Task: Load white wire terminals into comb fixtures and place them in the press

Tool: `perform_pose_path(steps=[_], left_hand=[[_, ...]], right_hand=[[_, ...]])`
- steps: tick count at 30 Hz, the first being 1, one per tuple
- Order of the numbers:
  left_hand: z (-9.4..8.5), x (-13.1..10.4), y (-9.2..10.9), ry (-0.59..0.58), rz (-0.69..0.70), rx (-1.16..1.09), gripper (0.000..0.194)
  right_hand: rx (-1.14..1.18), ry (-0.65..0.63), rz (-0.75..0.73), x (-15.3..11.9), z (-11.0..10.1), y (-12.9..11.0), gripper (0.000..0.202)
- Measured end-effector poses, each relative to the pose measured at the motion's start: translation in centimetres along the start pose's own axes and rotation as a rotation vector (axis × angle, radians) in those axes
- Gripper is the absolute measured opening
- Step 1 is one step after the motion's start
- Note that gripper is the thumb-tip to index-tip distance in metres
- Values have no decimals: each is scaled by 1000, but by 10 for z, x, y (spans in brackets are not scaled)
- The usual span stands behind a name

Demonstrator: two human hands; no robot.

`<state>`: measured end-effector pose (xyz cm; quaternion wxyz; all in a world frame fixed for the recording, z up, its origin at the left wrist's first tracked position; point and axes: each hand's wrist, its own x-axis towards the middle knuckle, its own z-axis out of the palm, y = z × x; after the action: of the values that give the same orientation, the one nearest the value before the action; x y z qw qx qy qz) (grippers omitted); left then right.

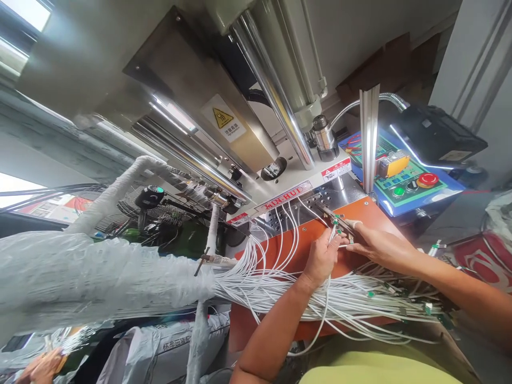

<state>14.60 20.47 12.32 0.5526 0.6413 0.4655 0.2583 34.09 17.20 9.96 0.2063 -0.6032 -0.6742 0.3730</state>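
Observation:
My left hand (322,257) is closed around a thin white cable (328,304) just below its end. A small green connector board (336,224) shows above my fingertips. My right hand (370,244) pinches a narrow metal fixture (347,228) from its right side, thumb and fingers pressed together. The two hands almost meet, over the orange work surface (362,213) and in front of the machine's steel lower die (324,197). Whether the green connector sits in the fixture or only beside it, I cannot tell. Several white cables (294,234) run into the machine's front edge.
A thick bundle of white cables (256,290), wrapped in plastic (120,277) at left, crosses before me. Above stands the press (240,128) with chrome columns. A blue control panel (408,176) with a red button is at right. Another person's hand (48,365) shows bottom left.

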Motion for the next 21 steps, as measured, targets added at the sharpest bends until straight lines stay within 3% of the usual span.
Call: perform_pose_path(steps=[7, 14, 16, 21], left_hand=[[-8, 14, 5, 90, -20, -261, 41], [-14, 24, 14, 23, -221, -313, 46], [-14, 22, 13, 34, -179, -238, 44], [-11, 12, 8, 193, 93, 133, 25]], right_hand=[[32, 37, -70, -1, 3, 3, 41], [-45, -20, -10, -4, 0, -8, 37], [-42, -48, 4, -6, -1, -10, 40], [-32, -56, 11, -6, -2, -12, 52]])
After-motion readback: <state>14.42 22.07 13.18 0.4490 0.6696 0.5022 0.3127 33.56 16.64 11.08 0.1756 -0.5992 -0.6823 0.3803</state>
